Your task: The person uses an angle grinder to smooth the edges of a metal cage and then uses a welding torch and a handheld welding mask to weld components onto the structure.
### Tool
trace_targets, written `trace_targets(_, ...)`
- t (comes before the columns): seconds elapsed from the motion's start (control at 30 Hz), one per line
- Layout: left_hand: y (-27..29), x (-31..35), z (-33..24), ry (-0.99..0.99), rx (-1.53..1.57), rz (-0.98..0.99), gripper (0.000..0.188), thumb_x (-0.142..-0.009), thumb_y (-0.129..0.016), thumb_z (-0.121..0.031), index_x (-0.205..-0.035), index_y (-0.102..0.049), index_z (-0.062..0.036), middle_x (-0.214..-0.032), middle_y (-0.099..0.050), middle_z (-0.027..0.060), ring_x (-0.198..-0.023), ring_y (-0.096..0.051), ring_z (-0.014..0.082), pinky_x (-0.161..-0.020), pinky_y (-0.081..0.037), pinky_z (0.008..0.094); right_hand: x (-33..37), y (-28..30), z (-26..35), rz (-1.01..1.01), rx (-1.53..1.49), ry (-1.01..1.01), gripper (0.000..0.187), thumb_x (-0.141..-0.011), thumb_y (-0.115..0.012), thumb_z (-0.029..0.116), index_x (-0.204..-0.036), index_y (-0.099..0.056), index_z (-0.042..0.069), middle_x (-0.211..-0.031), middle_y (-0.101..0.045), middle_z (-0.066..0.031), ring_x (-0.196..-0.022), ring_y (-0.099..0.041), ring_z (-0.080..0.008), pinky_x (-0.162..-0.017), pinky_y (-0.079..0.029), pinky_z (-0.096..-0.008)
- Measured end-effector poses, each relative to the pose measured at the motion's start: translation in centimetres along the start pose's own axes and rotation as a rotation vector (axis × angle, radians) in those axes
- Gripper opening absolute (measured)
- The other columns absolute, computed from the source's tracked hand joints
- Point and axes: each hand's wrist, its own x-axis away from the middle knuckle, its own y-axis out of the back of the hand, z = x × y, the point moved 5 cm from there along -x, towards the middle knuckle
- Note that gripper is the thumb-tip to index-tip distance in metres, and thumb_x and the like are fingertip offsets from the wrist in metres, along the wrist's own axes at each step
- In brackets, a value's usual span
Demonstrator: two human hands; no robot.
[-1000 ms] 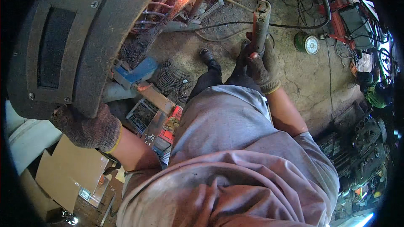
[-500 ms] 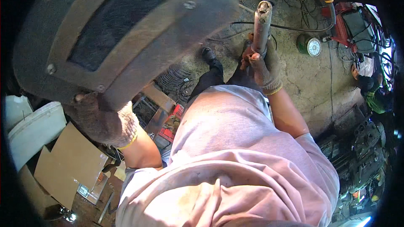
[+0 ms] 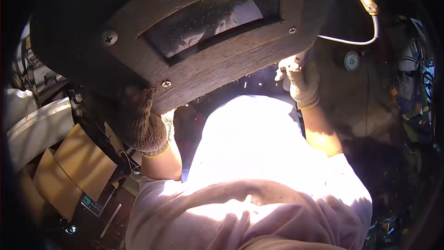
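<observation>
The left hand fingers grip the welding shield – the right hand, at 1 o'clock, is closed around something hidden.

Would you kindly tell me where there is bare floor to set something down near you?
The floor right of the right hand, below the round gauge, looks bare though dim. The left side is crowded: cardboard sheets and clutter below the left hand holding the welding shield.

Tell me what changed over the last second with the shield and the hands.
The left hand swung the welding shield up and rightward until it covers the work area; bright light now floods the shirt. The right hand kept its grip on the welding tool, now mostly hidden behind the shield.
</observation>
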Motion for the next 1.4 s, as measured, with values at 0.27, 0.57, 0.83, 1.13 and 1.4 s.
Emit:
trace_targets(0.27, -0.7, -2.4, 3.1, -0.426, -0.074, 0.104, 0.033, -0.095, -0.055, -0.022, -0.116, -0.062, 0.0022, -0.118, -0.062, 0.022, -0.103, -0.065, 0.0351, -0.091, -0.052, 0.042, 0.4, 1.3, -0.9, -0.133, 0.022, 0.024, 0.023, -0.089, -0.07, 0.026, -0.095, -0.056, 0.009, -0.077, -0.054, -0.0033, -0.064, -0.053, -0.0098, -0.057, -0.049, -0.0272)
trace_targets(0.57, -0.4, -1.0, 0.9, -0.221, -0.085, 0.078, 0.036, -0.094, -0.056, -0.027, -0.115, -0.062, 0.0017, -0.115, -0.063, 0.0206, -0.099, -0.065, 0.0334, -0.086, -0.053, 0.0408, -0.2, 0.9, -0.8, 0.017, -0.074, -0.1, 0.034, -0.088, -0.07, 0.032, -0.098, -0.05, 0.005, -0.075, -0.053, -0.0024, -0.063, -0.053, -0.0104, -0.056, -0.049, -0.0259)
trace_targets(0.83, -0.7, -1.1, 0.6, -0.2, -0.097, 0.046, 0.039, -0.093, -0.057, -0.031, -0.115, -0.062, 0.0012, -0.112, -0.064, 0.0193, -0.095, -0.066, 0.0319, -0.082, -0.054, 0.0398, 0.0, 0.8, 0.1, -0.057, 0.11, 0.029, 0.035, -0.089, -0.068, 0.037, -0.09, -0.056, 0.004, -0.078, -0.054, -0.0027, -0.065, -0.053, -0.0106, -0.056, -0.048, -0.0264)
trace_targets(1.13, -1.0, -1.8, 0.6, -0.162, -0.12, 0.029, 0.043, -0.092, -0.058, -0.036, -0.114, -0.061, 0.0007, -0.109, -0.065, 0.0178, -0.091, -0.067, 0.0302, -0.078, -0.056, 0.0386, 1.2, 2.0, -1.4, -0.175, -0.142, -0.142, 0.046, -0.086, -0.071, 0.029, -0.119, -0.052, 0.003, -0.093, -0.055, -0.002, -0.078, -0.054, -0.0108, -0.069, -0.048, -0.0241)
trace_targets(1.4, -0.6, -6.3, 4.9, -0.207, -0.555, -0.008, 0.046, -0.091, -0.059, -0.04, -0.113, -0.061, 0.0002, -0.106, -0.066, 0.0165, -0.087, -0.068, 0.0287, -0.073, -0.057, 0.0375, -2.8, 1.0, -1.7, -0.206, -0.138, -0.103, 0.066, -0.082, -0.075, 0.029, -0.134, -0.045, 0.004, -0.104, -0.055, -0.0022, -0.085, -0.054, -0.0103, -0.071, -0.046, -0.0229)
